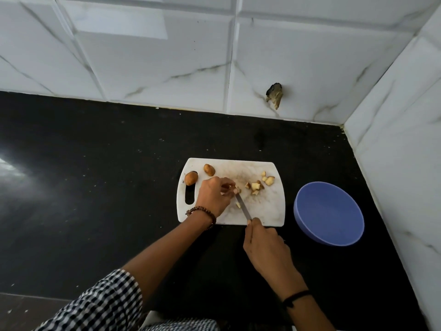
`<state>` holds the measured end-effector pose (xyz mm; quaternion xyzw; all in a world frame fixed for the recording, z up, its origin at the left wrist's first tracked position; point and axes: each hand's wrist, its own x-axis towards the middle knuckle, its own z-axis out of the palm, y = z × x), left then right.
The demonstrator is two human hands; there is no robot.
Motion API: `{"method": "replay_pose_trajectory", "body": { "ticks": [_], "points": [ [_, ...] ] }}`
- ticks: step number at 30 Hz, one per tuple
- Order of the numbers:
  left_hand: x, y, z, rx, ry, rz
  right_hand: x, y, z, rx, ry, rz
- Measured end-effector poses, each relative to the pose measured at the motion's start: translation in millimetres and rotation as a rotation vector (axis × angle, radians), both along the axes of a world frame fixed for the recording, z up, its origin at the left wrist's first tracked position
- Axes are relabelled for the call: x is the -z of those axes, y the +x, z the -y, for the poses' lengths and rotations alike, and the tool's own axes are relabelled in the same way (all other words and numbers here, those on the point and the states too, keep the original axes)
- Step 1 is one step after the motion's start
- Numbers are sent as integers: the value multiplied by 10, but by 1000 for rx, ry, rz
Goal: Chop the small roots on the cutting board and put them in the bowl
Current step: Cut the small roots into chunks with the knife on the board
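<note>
A white cutting board (267, 211) lies on the black counter. Two whole brown roots (191, 178) (209, 169) rest at its far left, one over the handle slot. Several chopped pieces (256, 186) lie scattered at the board's right half. My left hand (213, 195) pinches a small root piece (237, 190) against the board. My right hand (267, 249) grips a knife (243, 206), whose blade tip touches that piece. The blue bowl (329, 212) stands right of the board and looks empty.
The black counter (95, 175) runs into a corner of white marbled wall tiles (167, 56). A broken hole (274, 94) mars the back wall behind the board. The side wall stands close to the right of the bowl.
</note>
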<state>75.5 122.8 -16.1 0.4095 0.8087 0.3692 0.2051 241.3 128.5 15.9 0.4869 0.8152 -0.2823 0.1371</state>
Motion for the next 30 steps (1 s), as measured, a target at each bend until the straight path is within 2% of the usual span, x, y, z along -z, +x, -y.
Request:
{"method": "replay_pose_trajectory", "body": {
  "ticks": [9,13,18,23,30],
  "points": [
    [-7,-22,25,-19,13,30,9,45,-42,2,34,-19],
    [8,-46,52,-11,-29,-39,-28,63,-120,79,-50,-68],
    [4,-74,115,6,-19,-24,-72,72,-179,202,-84,-201],
    [18,-108,180,23,-15,80,-26,46,-182,216,-68,-265],
    [8,-154,209,57,0,250,69,-60,-190,134,124,-218]
  ]
}}
